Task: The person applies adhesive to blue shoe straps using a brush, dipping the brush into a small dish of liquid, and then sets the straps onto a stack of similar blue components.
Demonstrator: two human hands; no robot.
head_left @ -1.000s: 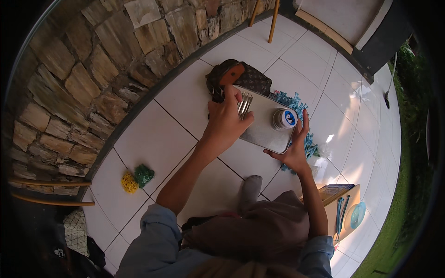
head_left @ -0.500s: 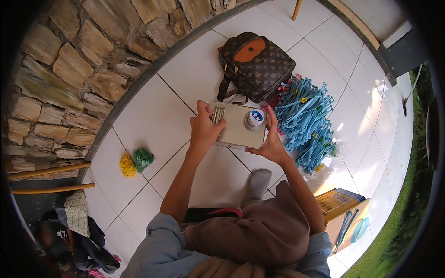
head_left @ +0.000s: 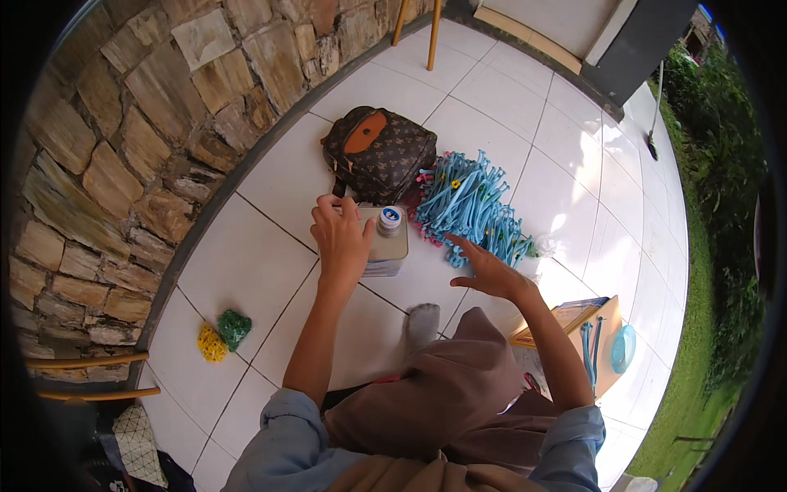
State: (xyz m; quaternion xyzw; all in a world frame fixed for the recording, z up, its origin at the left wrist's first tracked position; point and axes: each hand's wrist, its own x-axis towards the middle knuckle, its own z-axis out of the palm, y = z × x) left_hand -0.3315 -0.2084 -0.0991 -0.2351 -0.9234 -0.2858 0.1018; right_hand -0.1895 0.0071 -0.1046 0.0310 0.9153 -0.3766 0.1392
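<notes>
A rectangular metal can [head_left: 392,251] with a round white-and-blue cap [head_left: 389,218] stands on the tiled floor in front of me. My left hand [head_left: 340,246] is over the can's left side, its fingers bent and spread from the thumb. That hand hides the can's handle, and I cannot make out whether it touches the can. To the right of the can, my right hand [head_left: 490,271] is open and holds nothing. Beyond it lies a large pile of light-blue strips [head_left: 467,205] with small yellow flowers. A brown patterned backpack [head_left: 385,156] sits just behind the can.
Yellow [head_left: 212,343] and green [head_left: 234,328] bundles lie at the left. At the right are a board [head_left: 605,340] with blue strips and a round blue tape roll [head_left: 623,349]. A stone wall [head_left: 188,107] curves along the left; grass [head_left: 697,394] borders the right.
My right hand has let go of the can and moved right, its fingers opening. The can now stands on the floor. The view has shifted, so the backpack and pile appear further left.
</notes>
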